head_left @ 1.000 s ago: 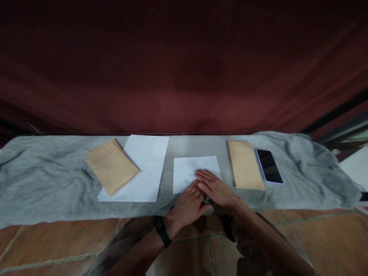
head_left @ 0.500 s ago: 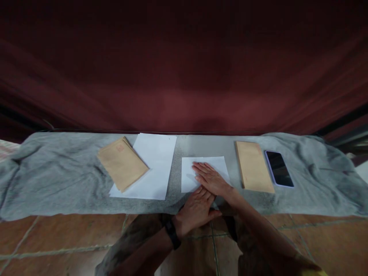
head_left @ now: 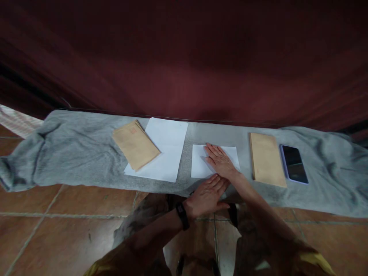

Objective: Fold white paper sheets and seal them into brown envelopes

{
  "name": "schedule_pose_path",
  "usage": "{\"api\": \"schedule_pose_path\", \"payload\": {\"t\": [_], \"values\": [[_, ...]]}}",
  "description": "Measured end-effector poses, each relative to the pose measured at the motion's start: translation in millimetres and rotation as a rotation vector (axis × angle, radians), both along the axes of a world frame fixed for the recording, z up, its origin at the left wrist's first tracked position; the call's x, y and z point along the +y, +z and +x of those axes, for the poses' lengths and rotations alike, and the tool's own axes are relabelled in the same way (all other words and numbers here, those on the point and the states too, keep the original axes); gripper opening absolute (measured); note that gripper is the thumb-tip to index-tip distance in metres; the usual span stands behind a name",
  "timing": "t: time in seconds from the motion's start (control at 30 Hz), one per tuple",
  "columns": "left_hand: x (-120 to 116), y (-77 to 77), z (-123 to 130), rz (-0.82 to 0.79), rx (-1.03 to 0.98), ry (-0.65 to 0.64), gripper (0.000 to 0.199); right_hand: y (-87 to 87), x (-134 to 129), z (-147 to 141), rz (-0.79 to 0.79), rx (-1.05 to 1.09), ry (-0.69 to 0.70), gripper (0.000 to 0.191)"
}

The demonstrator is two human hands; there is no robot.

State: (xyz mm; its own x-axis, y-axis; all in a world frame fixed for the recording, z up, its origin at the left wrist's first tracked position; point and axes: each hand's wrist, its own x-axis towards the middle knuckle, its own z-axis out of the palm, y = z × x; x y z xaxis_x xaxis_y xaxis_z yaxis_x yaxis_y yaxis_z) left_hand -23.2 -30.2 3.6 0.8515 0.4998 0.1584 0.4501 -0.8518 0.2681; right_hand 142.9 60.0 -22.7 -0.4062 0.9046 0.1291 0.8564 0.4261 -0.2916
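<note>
A folded white paper (head_left: pixel 199 163) lies on the grey cloth in front of me. My right hand (head_left: pixel 221 161) rests flat on its right part, fingers stretched towards the far edge. Nearer to me, my left hand (head_left: pixel 207 195) is at the paper's near edge, palm down, its fingertips by the heel of my right hand and its thumb apart. Neither hand holds anything that shows. What is beneath the palms is hidden.
On the left, brown envelopes (head_left: pixel 135 147) overlap larger white sheets (head_left: pixel 169 147). To the right are a stack of brown envelopes (head_left: pixel 268 161) and a phone (head_left: pixel 294 164). A dark red surface (head_left: pixel 178 88) rises behind the grey cloth (head_left: pixel 77 153).
The view has shifted, so the cloth and its objects appear higher and further right. My right hand lies further over the paper's right side, and my left hand has drawn slightly back from the paper.
</note>
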Motion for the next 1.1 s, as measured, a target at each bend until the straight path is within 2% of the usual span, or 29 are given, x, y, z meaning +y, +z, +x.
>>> {"api": "schedule_pose_path", "payload": {"t": [0.23,0.5,0.6,0.7,0.77,0.87,1.1], "values": [[1,-0.9,0,0.056,0.0,-0.029,0.079,4.0,-8,5,-0.031,0.166,-0.068,0.059],[0,-2.7,1,0.071,-0.006,-0.016,0.07,1.7,-29,16,0.001,0.061,-0.073,0.056],[-1,2.4,4,0.045,-0.043,0.005,0.058,0.5,-33,21,0.019,0.02,-0.1,0.055],[2,10.0,7,-0.012,-0.101,0.088,0.04,-0.1,-37,25,0.052,-0.024,-0.127,0.055],[9,13.2,8,-0.053,-0.136,0.189,0.036,-0.2,-41,27,0.083,-0.051,-0.146,0.055],[23,10.4,6,-0.045,-0.148,0.349,0.044,-0.8,-48,29,0.126,-0.08,-0.191,0.055],[54,-9.8,0,0.029,0.017,0.578,0.065,-7.2,-55,25,0.208,-0.096,-0.313,0.059]]}}
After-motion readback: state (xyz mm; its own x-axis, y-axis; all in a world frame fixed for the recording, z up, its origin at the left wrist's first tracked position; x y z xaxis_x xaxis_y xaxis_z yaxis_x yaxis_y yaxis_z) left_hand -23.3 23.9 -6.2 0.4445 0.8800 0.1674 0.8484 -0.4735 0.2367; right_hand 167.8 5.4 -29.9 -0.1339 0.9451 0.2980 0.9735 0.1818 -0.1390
